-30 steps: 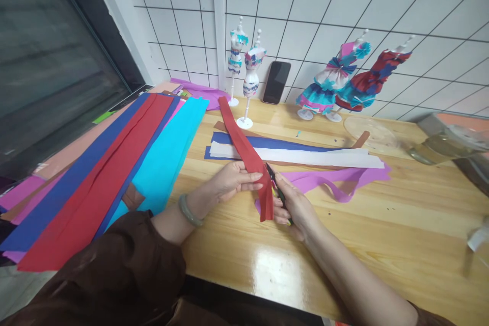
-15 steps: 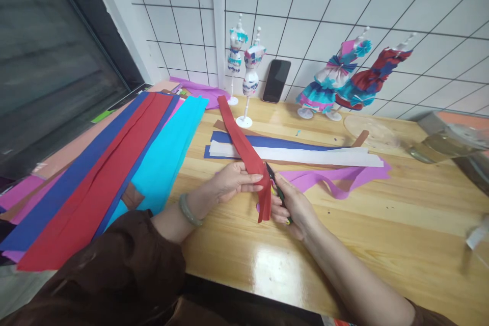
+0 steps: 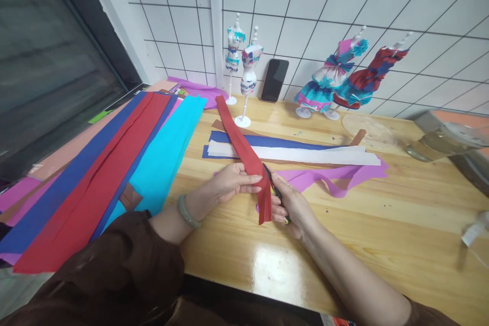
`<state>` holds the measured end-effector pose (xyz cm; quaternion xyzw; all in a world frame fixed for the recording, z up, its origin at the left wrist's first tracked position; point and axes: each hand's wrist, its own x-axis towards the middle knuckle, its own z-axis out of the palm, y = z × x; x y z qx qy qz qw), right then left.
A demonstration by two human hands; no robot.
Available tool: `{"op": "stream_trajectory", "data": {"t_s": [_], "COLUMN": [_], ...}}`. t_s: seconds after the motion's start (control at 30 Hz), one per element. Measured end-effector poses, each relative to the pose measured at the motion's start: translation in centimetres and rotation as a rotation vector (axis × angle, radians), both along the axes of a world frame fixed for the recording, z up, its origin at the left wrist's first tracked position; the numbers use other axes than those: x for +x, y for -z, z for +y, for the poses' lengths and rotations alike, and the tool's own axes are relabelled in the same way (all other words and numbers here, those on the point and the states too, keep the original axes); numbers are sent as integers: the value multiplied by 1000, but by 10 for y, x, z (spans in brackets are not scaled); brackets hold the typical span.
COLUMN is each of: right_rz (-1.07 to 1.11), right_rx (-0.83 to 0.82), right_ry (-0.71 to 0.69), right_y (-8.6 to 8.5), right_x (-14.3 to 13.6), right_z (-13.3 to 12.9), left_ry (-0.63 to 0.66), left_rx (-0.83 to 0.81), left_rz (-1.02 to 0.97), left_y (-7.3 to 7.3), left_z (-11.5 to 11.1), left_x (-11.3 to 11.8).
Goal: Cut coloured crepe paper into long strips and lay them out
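My left hand (image 3: 237, 182) pinches a long red crepe-paper strip (image 3: 244, 148) between thumb and fingers. The strip slants up and left across the wooden table (image 3: 229, 249), its lower end hanging below my fingers. In my right hand (image 3: 292, 202) is a pair of scissors (image 3: 278, 192) with dark blades, closed around by my fingers. Their blades reach the strip's right edge, partly hidden by the paper. Just beyond lie a white strip (image 3: 298, 153), a blue strip (image 3: 267, 140) and a purple strip (image 3: 351, 179).
Broad red (image 3: 110, 173), blue and turquoise sheets (image 3: 164, 153) cover the table's left side. Small dress forms (image 3: 248, 79) and a phone (image 3: 274, 80) stand by the tiled wall. Two dressed forms (image 3: 324, 84) are right of them. A clear jug (image 3: 439, 142) stands far right.
The scissor blades have moved slightly onto the red strip's right edge, and less of them shows. My left hand keeps its hold; the whole view has shifted a little.
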<state>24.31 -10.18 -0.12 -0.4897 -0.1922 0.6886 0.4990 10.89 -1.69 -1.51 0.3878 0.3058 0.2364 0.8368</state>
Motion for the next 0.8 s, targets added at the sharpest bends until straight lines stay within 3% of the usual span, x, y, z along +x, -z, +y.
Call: {"op": "stream_trajectory", "data": {"t_s": [0.6, 0.8], "right_rz": [85, 74], "right_rx": [-30, -79], "right_ry": [-6, -18], "right_y": [0, -1], "right_x": [1, -1], "right_z": [1, 0], "left_ry": [90, -24], "left_rx": [74, -62], "left_rz": [-31, -90], "left_y": [-2, 1], "left_z": [3, 13], "left_x": [-4, -6]}}
